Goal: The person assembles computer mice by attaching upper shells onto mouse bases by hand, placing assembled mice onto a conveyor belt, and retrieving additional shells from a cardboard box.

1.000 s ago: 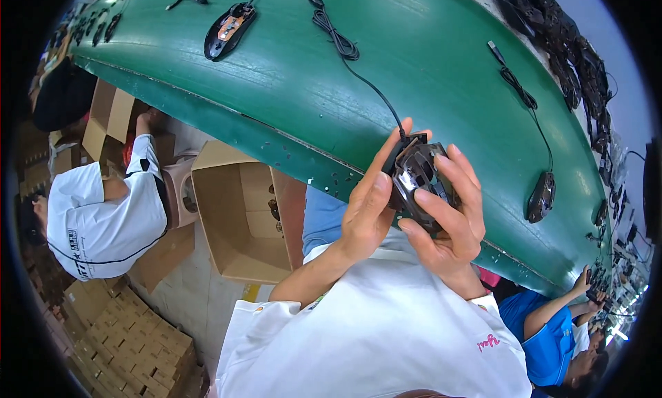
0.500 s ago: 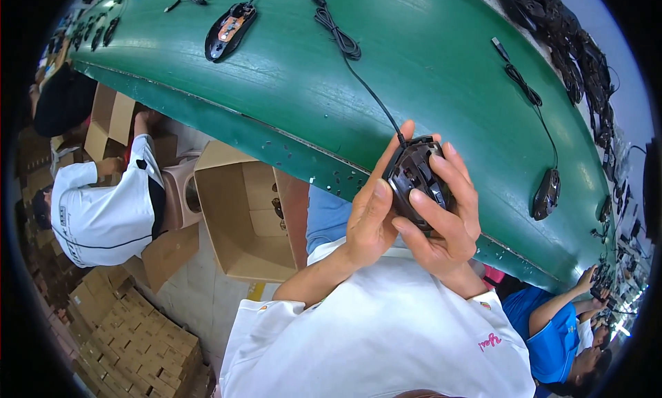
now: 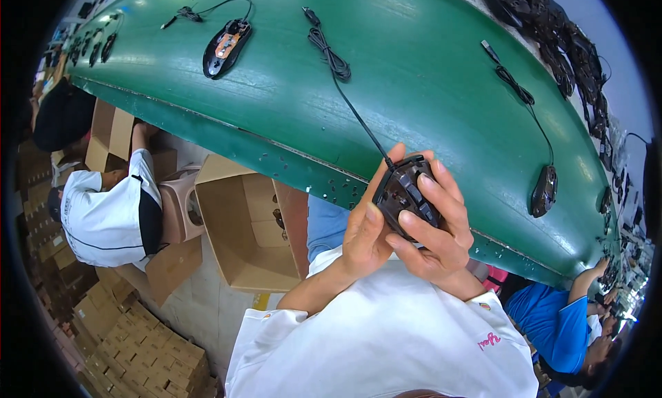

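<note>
Both hands hold a black mouse [image 3: 405,194] in the air just off the near edge of the green desk [image 3: 414,81]. Left hand [image 3: 369,222] cups its left side, thumb up along the shell, grip pressed on the plastic. Right hand [image 3: 434,222] wraps the right side, fingers [image 3: 445,191] curled over the top, grip pinching the mouse too. The mouse is rounded, glossy hard plastic with ridged button parts showing. Its thin black cable [image 3: 348,101] runs from the front up across the desk to a coiled bundle and a plug at the far end.

The desk top is smooth, shiny and green, with a riveted front lip. On it lies a second mouse [image 3: 226,46], black with an orange patch, with a cable, far left. A third mouse [image 3: 544,190], dark and oval, lies right, with its cable trailing upward. More dark mice lie in a pile [image 3: 552,32] along the far edge.

Below the desk stands an open brown cardboard box [image 3: 241,225], matte. A person in a white shirt [image 3: 103,212] bends over left. Small stacked cartons [image 3: 131,343] sit lower left. A person in blue [image 3: 558,315] is at right.
</note>
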Available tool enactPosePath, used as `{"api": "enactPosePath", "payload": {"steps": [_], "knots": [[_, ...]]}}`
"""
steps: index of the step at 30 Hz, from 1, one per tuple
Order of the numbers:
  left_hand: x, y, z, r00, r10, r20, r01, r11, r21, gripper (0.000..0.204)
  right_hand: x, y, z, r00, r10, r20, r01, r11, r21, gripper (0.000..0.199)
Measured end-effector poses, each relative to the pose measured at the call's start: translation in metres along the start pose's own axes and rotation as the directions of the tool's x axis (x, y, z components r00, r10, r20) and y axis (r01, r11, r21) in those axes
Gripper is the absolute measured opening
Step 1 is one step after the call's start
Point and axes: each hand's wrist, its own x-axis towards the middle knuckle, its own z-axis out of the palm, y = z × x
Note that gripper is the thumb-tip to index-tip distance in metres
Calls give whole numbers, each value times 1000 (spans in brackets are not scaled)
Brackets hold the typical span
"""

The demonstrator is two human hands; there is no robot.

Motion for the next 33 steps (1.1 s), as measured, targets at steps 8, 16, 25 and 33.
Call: {"api": "enactPosePath", "payload": {"steps": [8, 16, 25, 33], "knots": [[-5, 5, -2, 1000, 5, -7, -4, 997, 79, 77, 4, -8, -2, 999, 32, 18, -33, 999, 28, 34], [-22, -1, -9, 999, -48, -7, 48, 998, 46, 78, 3, -10, -3, 999, 20, 26, -20, 1000, 10, 29], [-9, 9, -3, 991, 23, -135, 3, 981, 192, 68, 12, -4, -2, 988, 24, 153, -14, 998, -65, 51], [2, 29, -9, 916, -15, -400, 98, 977, 188, 64, 12, 3, 4, 923, 356, -147, -287, 890, 354, 58]]}}
